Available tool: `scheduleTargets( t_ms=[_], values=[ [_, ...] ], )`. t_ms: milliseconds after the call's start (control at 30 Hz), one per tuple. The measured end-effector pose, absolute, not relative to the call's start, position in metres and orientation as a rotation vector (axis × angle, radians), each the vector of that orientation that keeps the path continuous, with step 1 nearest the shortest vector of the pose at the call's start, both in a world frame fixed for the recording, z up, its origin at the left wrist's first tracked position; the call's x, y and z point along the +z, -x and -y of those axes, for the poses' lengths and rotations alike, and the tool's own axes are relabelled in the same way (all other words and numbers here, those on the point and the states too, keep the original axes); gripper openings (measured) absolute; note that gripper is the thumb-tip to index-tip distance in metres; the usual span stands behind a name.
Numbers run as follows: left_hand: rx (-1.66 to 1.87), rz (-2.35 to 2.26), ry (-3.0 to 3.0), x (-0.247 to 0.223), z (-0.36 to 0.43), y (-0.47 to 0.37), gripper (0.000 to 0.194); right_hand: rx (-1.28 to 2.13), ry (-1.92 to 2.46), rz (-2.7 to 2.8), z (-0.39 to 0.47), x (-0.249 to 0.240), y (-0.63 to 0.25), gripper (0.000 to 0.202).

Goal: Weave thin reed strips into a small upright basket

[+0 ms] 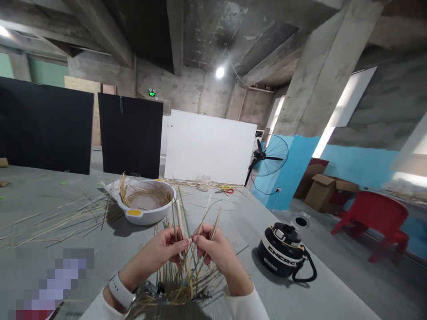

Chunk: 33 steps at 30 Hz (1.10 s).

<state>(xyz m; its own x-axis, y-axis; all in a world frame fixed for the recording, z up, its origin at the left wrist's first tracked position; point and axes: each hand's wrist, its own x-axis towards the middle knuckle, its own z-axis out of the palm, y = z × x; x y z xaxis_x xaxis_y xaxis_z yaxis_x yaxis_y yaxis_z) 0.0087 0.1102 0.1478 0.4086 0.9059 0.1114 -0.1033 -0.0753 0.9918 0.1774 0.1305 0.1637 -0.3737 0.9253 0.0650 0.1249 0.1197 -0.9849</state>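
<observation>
Both hands meet over a bundle of straw strips [191, 271] that stand and splay at the table's near edge. My left hand [167, 246] pinches some of the strips, thumb and forefinger together. Close against it, my right hand [213, 249] is closed on other strips, and the thumbs nearly touch. The strips rise above the fingers, some pale and some greenish. Below, the bundle's lower part spreads into a tangle with small dark clips [203, 294] about it. What the curled fingers hide behind the strips I cannot make out.
A white basin [147, 217] with coiled straw stands beyond my left hand, loose straws [83, 213] lying to its left. A black bottle [282, 251] with a strap stands at right. Scissors [227, 190] lie farther back, before a white panel [210, 146].
</observation>
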Motion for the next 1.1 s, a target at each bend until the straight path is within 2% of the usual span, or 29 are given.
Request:
scheduleTargets(
  t_ms=[300,933,1100],
  values=[
    [1.252,-0.917,-1.341,0.142,-0.11,-0.024,0.041,1.355,1.018,1.606,-0.132,0.161,-0.178,0.024],
    [1.398,-0.948,-1.447,0.147,-0.105,-0.022,0.02,1.381,1.036,1.46,-0.128,0.166,-0.178,0.019],
    [1.263,-0.853,-1.283,0.151,-0.101,-0.025,0.02,1.378,1.037,1.509,-0.125,0.169,-0.177,0.023]
  ],
)
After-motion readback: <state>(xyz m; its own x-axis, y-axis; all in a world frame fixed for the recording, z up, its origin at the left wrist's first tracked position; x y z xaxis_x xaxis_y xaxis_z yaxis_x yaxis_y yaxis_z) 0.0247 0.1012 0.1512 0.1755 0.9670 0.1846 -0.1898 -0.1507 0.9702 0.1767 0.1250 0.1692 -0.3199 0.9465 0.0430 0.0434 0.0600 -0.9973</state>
